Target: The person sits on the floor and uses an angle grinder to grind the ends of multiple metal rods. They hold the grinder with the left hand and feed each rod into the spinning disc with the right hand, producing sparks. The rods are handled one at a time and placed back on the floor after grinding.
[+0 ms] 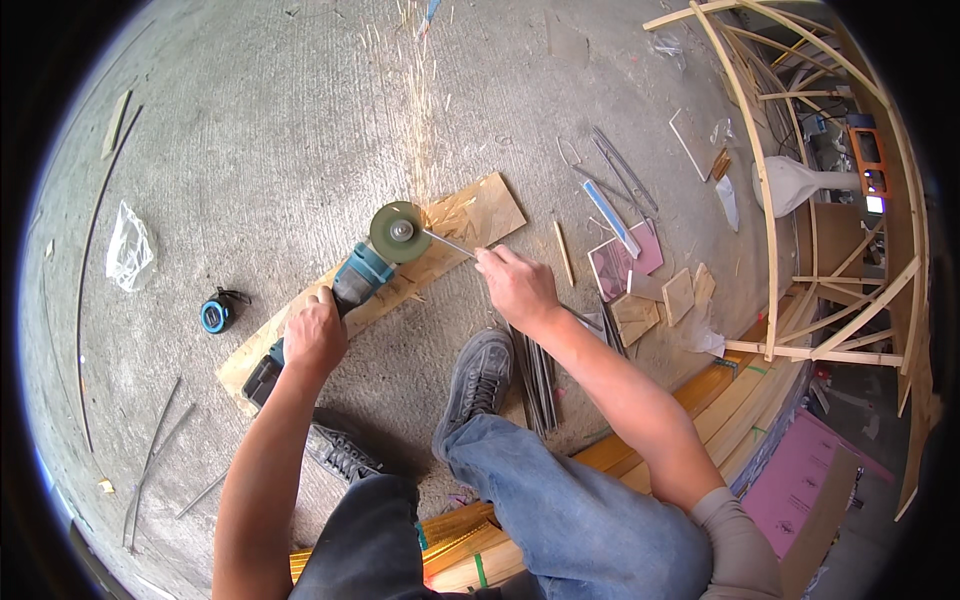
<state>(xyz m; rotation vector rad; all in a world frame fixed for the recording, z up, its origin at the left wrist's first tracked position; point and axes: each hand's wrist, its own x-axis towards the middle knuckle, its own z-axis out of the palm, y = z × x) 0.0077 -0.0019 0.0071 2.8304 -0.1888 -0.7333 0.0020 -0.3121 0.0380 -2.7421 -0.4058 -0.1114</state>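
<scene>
While thin orange-white sparks (415,120) stream out ahead of me, the grey concrete floor (250,130) spreads widest in front and on my left, where my reach has most room. On the right that room ends at the curved edge of a pale wooden lattice frame (766,230); long stacked timber planks (745,400) run from its foot down along my right side. A rough, flake-patterned wooden board (402,286) lies slantwise before me, its right end just beyond my right grip (518,288). Over it I have the teal-and-black angle grinder (362,278), my left grip (315,335) wrapped around its body, its round greenish disc (398,232) at the board's far edge. A bundle of thin dark metal bars (538,385) lies beside my grey lace-up shoe (478,375). Well off to the left is a crumpled clear plastic bag (130,247); I cannot tell whether it holds anything. Nearer sits a round blue-and-black tape measure (215,314). My right grip narrowly pinches a thin grey metal rod (450,242), its tip at the disc's right rim.
</scene>
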